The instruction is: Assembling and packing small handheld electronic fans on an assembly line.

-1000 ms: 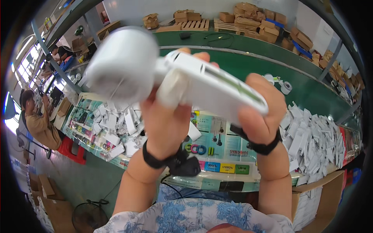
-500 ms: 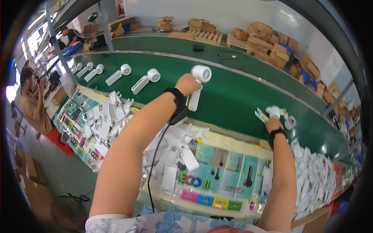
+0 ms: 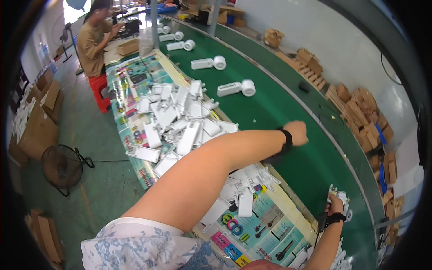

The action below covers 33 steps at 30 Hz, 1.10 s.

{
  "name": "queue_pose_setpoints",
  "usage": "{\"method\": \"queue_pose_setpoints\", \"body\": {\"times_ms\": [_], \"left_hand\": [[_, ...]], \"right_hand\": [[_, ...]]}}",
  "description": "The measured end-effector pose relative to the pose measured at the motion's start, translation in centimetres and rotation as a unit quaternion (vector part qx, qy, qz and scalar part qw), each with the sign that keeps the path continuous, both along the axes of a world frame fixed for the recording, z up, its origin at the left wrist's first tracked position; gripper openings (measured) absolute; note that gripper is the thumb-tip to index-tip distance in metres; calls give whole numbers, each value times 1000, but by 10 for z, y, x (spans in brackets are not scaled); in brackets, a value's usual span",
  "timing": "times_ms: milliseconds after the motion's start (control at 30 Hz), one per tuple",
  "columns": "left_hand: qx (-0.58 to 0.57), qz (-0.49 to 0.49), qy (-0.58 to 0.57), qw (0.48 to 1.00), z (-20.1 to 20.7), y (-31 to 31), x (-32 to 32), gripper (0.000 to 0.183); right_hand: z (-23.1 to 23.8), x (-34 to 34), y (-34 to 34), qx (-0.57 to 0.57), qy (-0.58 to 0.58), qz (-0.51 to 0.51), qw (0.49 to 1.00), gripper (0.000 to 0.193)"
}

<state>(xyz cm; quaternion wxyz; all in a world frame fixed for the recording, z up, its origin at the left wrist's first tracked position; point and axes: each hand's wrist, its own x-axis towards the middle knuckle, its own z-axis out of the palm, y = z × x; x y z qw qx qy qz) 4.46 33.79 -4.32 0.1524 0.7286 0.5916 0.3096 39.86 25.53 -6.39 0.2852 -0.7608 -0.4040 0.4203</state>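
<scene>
- One sleeve [image 3: 135, 231], white with a blue pattern, at the lower edge; the left forearm runs from it across the view.
- One counter [image 3: 291, 203], pale-edged, under a printed sheet [image 3: 281, 240] in teal, pink, blue and yellow.
- White casings [image 3: 189, 137], long and flat, heaped loosely on the counter to either side of the left forearm; further white pieces [image 3: 344, 258] beside the right forearm.
- One right hand [image 3: 335, 206], black band [image 3: 335, 218] at the wrist, over the near end of a green belt [image 3: 292, 171]; fingers bent and touching a white-and-green part [image 3: 330, 192]. Whether they grip it, cannot tell.
- One round white piece [image 3: 348, 215], on the belt just beside the right hand.
- One left hand [image 3: 297, 132], black band [image 3: 286, 140] at the wrist, above the belt; fingers curled in, contents hidden, so cannot tell whether anything is held.
- White fan units [image 3: 248, 87], each a round head on a straight handle, lying flat and apart in a row along the belt, beyond the left hand.
- One black floor fan [image 3: 63, 168], left, on the floor.
- One person [image 3: 91, 49] in a tan top, on a red stool [image 3: 99, 90] beyond the heap.
- Cardboard boxes [image 3: 363, 101], stacked along the far wall.
</scene>
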Motion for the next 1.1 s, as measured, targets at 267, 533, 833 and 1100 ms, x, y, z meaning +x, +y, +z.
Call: {"method": "queue_pose_setpoints", "body": {"times_ms": [267,533,833,1100], "left_hand": [[-287,-175,-434,836,51,-160,15,75],[-129,-227,-732,629,49,-261,-8,19],[-304,-312,-636,637,83,-321,-49,28],[-338,-270,-673,599,77,-329,-52,31]], "right_hand": [[83,-174,-129,299,112,146,936,66],[98,-227,-231,426,66,274,860,68],[61,-192,-239,177,334,397,837,102],[42,-223,-283,270,339,242,868,85]]}}
